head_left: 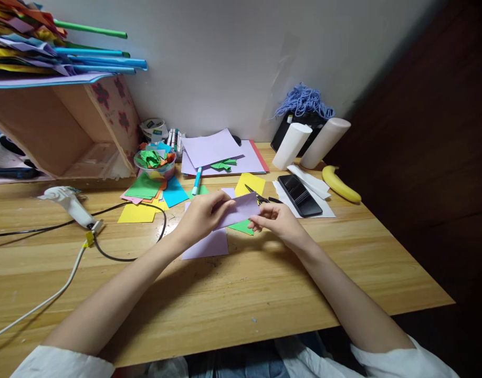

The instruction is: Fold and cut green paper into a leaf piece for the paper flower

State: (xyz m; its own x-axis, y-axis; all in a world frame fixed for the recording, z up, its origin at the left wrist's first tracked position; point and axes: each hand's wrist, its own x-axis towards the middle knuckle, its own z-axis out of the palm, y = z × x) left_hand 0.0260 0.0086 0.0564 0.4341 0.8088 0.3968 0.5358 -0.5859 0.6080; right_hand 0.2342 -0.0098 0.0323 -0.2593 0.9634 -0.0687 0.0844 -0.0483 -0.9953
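A folded strip of purple paper [239, 210] is held above the desk between my two hands. My left hand [207, 214] grips its left end, thumb on top. At the right end, the fingers of my right hand [273, 218] pinch its lower corner. Below lie another purple sheet [209, 245] and a green piece of paper [243, 227], partly covered by the strip. Just behind my right hand rest black scissors [260, 198], their blades over a yellow paper square [249, 184]. A blue-capped marker [197, 181] lies beyond my left hand.
A glue gun [70, 205] with looping cables lies at left, near coloured paper squares [136, 212] and a bowl of scraps [156, 164]. On the right are a phone [300, 195], a banana [341, 185] and two white rolls [292, 146]. A cardboard box [115, 115] stands back left.
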